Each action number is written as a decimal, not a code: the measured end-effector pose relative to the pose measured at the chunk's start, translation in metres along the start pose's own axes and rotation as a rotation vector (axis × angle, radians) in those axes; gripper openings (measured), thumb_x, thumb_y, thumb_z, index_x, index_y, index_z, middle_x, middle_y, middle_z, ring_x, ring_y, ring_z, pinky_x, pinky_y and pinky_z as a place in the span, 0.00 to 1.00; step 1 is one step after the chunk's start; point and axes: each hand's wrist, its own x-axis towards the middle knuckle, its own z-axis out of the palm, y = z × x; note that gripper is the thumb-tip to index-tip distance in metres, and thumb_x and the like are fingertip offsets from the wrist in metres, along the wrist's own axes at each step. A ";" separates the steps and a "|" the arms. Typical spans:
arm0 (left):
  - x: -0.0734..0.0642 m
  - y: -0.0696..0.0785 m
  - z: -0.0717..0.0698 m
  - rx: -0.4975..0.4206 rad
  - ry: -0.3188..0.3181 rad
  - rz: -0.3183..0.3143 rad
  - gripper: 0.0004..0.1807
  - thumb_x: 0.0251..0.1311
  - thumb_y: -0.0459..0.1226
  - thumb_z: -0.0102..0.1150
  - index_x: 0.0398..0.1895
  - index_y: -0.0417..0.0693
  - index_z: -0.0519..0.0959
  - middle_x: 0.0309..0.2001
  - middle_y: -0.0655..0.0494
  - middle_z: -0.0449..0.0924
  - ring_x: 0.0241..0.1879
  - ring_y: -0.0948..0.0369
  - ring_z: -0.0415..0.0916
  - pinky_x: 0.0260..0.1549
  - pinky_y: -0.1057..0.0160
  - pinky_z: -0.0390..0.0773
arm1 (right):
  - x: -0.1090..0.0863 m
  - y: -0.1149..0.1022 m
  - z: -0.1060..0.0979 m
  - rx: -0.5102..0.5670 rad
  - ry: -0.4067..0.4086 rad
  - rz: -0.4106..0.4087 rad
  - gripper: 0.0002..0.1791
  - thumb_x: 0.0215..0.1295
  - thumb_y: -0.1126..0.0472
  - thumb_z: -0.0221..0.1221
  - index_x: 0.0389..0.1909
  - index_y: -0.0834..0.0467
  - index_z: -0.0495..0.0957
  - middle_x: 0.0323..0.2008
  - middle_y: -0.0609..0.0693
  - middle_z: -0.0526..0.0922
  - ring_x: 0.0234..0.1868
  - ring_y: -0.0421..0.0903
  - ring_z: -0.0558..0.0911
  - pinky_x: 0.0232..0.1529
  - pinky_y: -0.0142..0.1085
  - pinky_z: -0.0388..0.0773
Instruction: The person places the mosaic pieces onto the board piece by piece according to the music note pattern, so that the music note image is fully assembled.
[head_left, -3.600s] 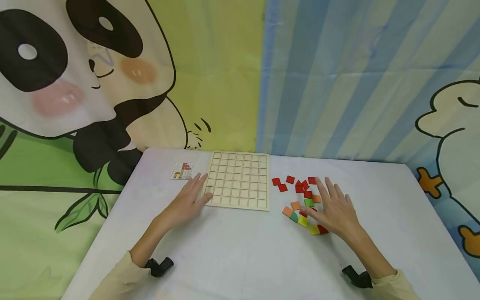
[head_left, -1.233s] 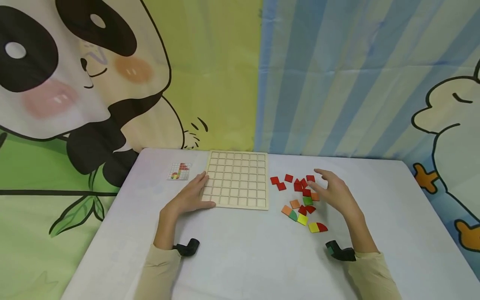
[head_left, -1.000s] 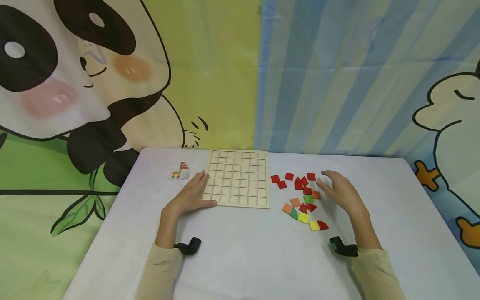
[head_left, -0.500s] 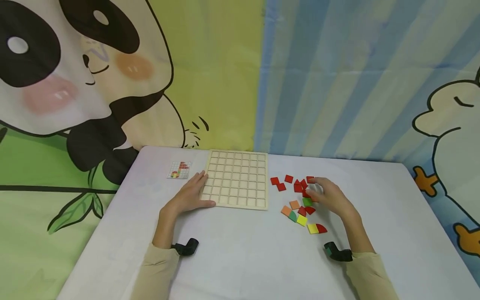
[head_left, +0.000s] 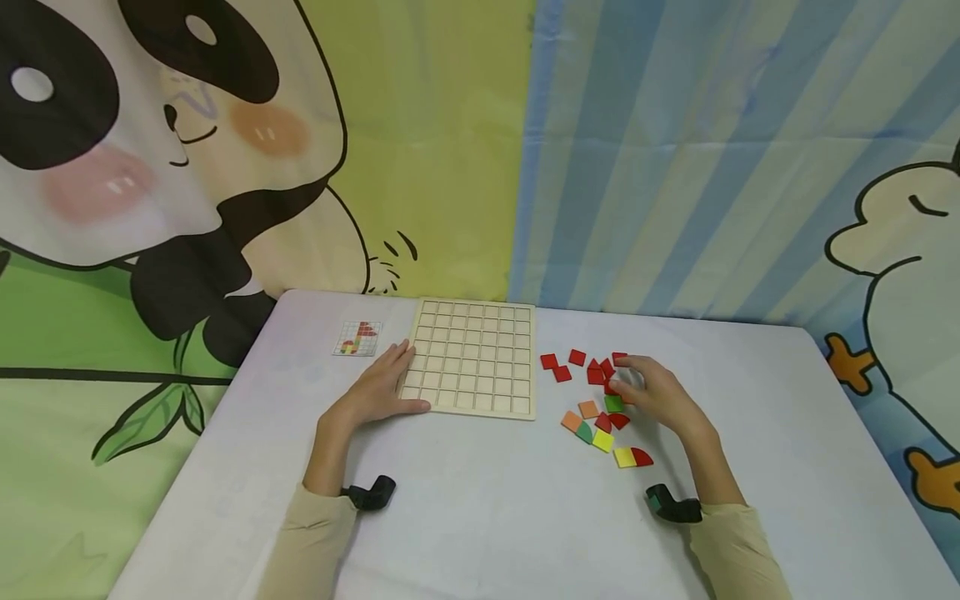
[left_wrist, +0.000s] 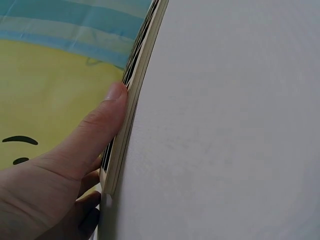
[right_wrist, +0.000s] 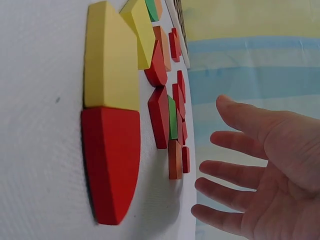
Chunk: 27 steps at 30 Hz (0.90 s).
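My left hand (head_left: 377, 387) lies at the near left corner of a pale wooden grid board (head_left: 474, 358), fingers extended along its left side. In the left wrist view the thumb (left_wrist: 95, 125) rests against the board's near edge (left_wrist: 131, 107). Over the far right part of a scatter of small coloured tiles hovers my right hand (head_left: 663, 400), fingers spread and slightly bent; the right wrist view shows nothing between them. Beneath that hand lie a green tile (head_left: 614, 404) and red tiles, partly hidden. A yellow tile (right_wrist: 110, 60) touches a red quarter-round tile (right_wrist: 111, 160).
Left of the board lies a small pattern card (head_left: 357, 338) with a coloured figure on a grid. Several red, orange, yellow and green tiles lie right of the board on the white table (head_left: 487, 500). A printed curtain (head_left: 637, 150) hangs behind the table.
My left hand has shifted nearer along the board, its thumb now at the near edge. My right hand, earlier spread over the tiles, drew back right, then came left over them again.
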 end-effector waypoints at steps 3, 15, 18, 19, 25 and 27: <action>0.000 0.000 0.001 0.002 -0.007 -0.004 0.62 0.58 0.59 0.71 0.83 0.39 0.47 0.85 0.43 0.39 0.83 0.41 0.37 0.78 0.35 0.47 | 0.000 0.001 0.000 -0.005 -0.007 0.014 0.30 0.72 0.56 0.63 0.69 0.68 0.71 0.70 0.73 0.69 0.72 0.72 0.66 0.63 0.67 0.73; -0.001 -0.002 0.001 0.000 -0.006 -0.018 0.62 0.58 0.59 0.72 0.84 0.40 0.47 0.85 0.43 0.39 0.83 0.41 0.36 0.78 0.35 0.46 | -0.005 0.000 -0.010 0.000 -0.155 -0.014 0.22 0.74 0.59 0.60 0.61 0.69 0.77 0.45 0.61 0.86 0.44 0.53 0.82 0.49 0.49 0.86; -0.002 -0.001 0.000 0.001 -0.003 -0.015 0.62 0.58 0.59 0.71 0.83 0.40 0.48 0.85 0.42 0.40 0.83 0.41 0.37 0.78 0.34 0.47 | -0.008 -0.008 -0.009 0.006 -0.242 -0.065 0.19 0.73 0.60 0.62 0.58 0.67 0.80 0.42 0.55 0.86 0.41 0.48 0.81 0.46 0.44 0.85; -0.002 -0.001 0.000 -0.001 -0.003 -0.013 0.62 0.58 0.59 0.71 0.83 0.40 0.48 0.85 0.43 0.40 0.83 0.41 0.37 0.78 0.34 0.47 | -0.009 -0.012 -0.008 0.012 -0.271 -0.079 0.18 0.73 0.60 0.62 0.57 0.66 0.81 0.42 0.53 0.87 0.41 0.47 0.81 0.45 0.42 0.85; 0.001 0.000 0.000 -0.007 -0.005 -0.010 0.61 0.58 0.58 0.71 0.84 0.40 0.47 0.85 0.43 0.40 0.84 0.41 0.36 0.78 0.35 0.47 | -0.019 -0.037 0.009 0.015 -0.368 -0.131 0.13 0.66 0.61 0.69 0.48 0.62 0.83 0.34 0.46 0.83 0.36 0.42 0.78 0.38 0.34 0.80; 0.000 0.001 0.000 -0.007 -0.007 -0.015 0.62 0.58 0.58 0.72 0.84 0.41 0.47 0.85 0.43 0.40 0.84 0.42 0.36 0.78 0.35 0.47 | -0.020 -0.042 0.015 -0.011 -0.354 -0.142 0.12 0.64 0.62 0.71 0.45 0.61 0.82 0.30 0.45 0.79 0.33 0.42 0.76 0.35 0.32 0.77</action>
